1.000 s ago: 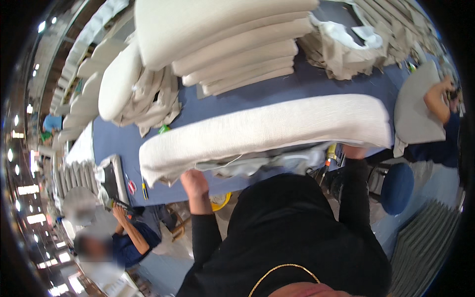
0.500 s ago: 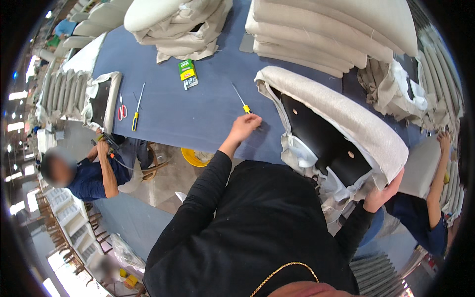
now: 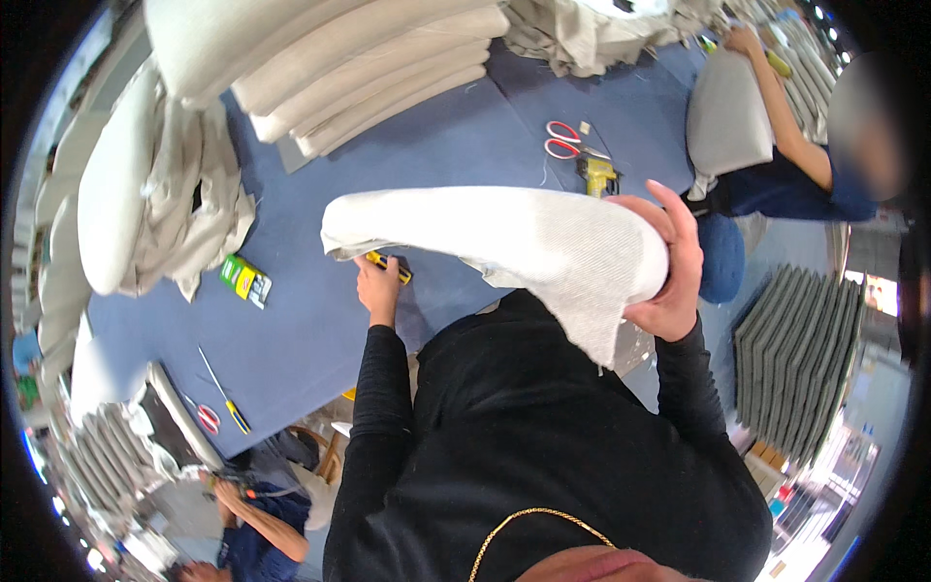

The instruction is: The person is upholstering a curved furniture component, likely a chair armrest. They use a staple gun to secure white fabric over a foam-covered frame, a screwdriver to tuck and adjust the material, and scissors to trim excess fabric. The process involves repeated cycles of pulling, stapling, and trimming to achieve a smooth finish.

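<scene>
My right hand (image 3: 674,262) grips the right end of a padded seat cushion (image 3: 504,228) covered in pale beige fabric. The cushion is tilted with its upholstered side toward me, and a loose flap of cloth hangs from its lower right corner. Below the cushion's left end, my left hand (image 3: 376,291) is closed round a screwdriver (image 3: 396,269) with a yellow and black handle. The cushion hides the screwdriver's blade and its own underside.
Stacks of beige cushions (image 3: 369,78) stand at the far side of the blue table (image 3: 301,339). A green and yellow box (image 3: 245,280), another screwdriver (image 3: 233,407), red-handled scissors (image 3: 562,141) and a yellow tool (image 3: 598,177) lie about. Co-workers handle cushions at both sides.
My view has swung to the right. The right hand has tilted the cushion, so its black underside is out of sight. My left hand has taken hold of the screwdriver.
</scene>
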`<state>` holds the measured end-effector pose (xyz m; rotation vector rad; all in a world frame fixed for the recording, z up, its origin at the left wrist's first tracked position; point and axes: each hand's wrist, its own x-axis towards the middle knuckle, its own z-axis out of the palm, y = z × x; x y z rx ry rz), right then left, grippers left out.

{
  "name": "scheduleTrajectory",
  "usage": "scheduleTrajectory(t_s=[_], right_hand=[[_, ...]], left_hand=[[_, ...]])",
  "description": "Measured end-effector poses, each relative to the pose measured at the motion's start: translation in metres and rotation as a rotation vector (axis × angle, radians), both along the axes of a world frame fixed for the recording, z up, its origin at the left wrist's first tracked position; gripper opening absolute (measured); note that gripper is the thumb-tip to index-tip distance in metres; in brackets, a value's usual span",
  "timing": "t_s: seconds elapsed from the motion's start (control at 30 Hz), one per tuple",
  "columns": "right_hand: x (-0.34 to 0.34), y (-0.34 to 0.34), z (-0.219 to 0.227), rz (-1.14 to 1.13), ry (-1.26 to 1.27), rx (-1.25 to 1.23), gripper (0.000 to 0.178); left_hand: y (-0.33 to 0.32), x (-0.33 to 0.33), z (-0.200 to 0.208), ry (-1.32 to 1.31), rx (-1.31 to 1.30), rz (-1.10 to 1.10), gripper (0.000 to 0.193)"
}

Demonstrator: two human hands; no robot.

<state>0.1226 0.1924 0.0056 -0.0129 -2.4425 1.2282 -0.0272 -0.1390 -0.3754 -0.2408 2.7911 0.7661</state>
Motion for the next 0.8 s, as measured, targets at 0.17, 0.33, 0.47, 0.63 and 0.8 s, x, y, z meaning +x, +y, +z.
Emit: scheduleTrajectory(t_s=[0.17, 0.33, 0.47, 0.63, 0.8], right_hand=[[0.005, -0.009, 0.019, 0.034, -0.071, 0.091, 0.115], [0.007, -0.012, 0.023, 0.019, -0.156, 0.084, 0.092], [0.001, 0.005, 0.022, 0.035, -0.037, 0.094, 0.077], [-0.01, 0.022, 0.026, 0.105, 0.088, -0.022, 0.068], [-0.002, 0.045, 0.002, 0.197, 0.147, -0.086, 0.072]], left_hand=[[-0.026, 0.002, -0.023, -0.053, 0.424, 0.052, 0.057], [-0.071, 0.016, -0.02, -0.47, 0.988, 0.246, 0.037], [-0.072, 0.049, 0.015, -0.519, 1.18, 0.484, 0.035], [-0.108, 0.074, 0.022, -0.43, 1.344, 0.68, 0.039], [-0.116, 0.059, 0.089, -0.028, 1.289, 0.786, 0.016]])
